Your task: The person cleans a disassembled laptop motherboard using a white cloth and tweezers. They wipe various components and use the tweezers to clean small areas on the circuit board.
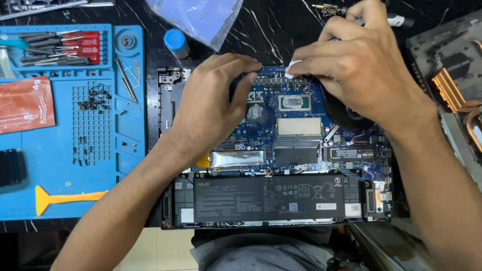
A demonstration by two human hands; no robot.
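A white wipe (292, 69) is pinched in the right hand (361, 65) and pressed on the top edge of the board (301, 145) – a cleaning step, it seems – while the laptop (276, 200) is steadied by the curled, empty left hand (211, 105), so light, even strokes are called for.

This is an electronics repair workshop: a black marble-patterned worktop (281, 35) carries an opened laptop with its blue circuit board and black battery bared (281, 165), while a blue silicone repair mat (60, 185) at left holds sorted tiny screws (93, 98), a rack of precision screwdrivers (55, 47) and an orange plastic pry tool (65, 198).
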